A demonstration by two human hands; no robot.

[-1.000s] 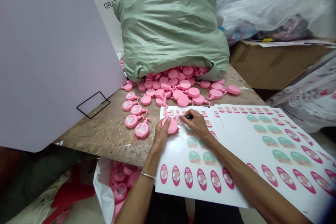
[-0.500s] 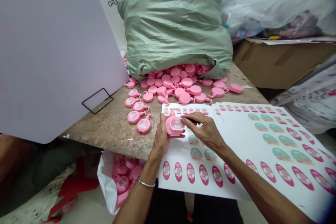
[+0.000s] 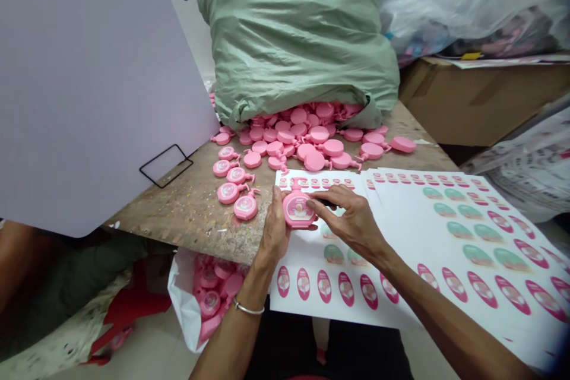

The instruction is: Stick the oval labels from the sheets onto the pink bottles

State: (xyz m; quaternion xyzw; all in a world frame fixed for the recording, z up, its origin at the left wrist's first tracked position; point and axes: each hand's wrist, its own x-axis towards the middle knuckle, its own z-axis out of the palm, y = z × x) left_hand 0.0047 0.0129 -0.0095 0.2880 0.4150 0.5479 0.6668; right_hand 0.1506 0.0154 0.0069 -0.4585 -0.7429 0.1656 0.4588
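Observation:
My left hand (image 3: pixel 275 228) is closed around the side of a small pink toy pump bottle (image 3: pixel 299 222), holding it upright over the sticker sheet (image 3: pixel 307 258). A round printed label (image 3: pixel 298 208) covers the bottle's face. At the label's right edge, the fingertips of my right hand (image 3: pixel 354 219) touch the bottle. A thin dark tool (image 3: pixel 328 203) sits in that hand's closed fingers; its exact kind is hidden. Left of my hands, several labelled pink bottles (image 3: pixel 245 207) lie on the worn table (image 3: pixel 205 214).
A green sack (image 3: pixel 298 35) spills plain pink bottles (image 3: pixel 314 160) at the back. More sticker sheets (image 3: pixel 401 219) spread rightward. A white bag (image 3: pixel 180 303) of pink bottles hangs below the table edge. A pale panel (image 3: pixel 98 83) stands left, a cardboard box (image 3: pixel 485 95) right.
The label now lies flatter and more centred on the bottle's face; before, its edge looked raised and off to the right. The bottle faces me more squarely. Both hands stay nearly in place.

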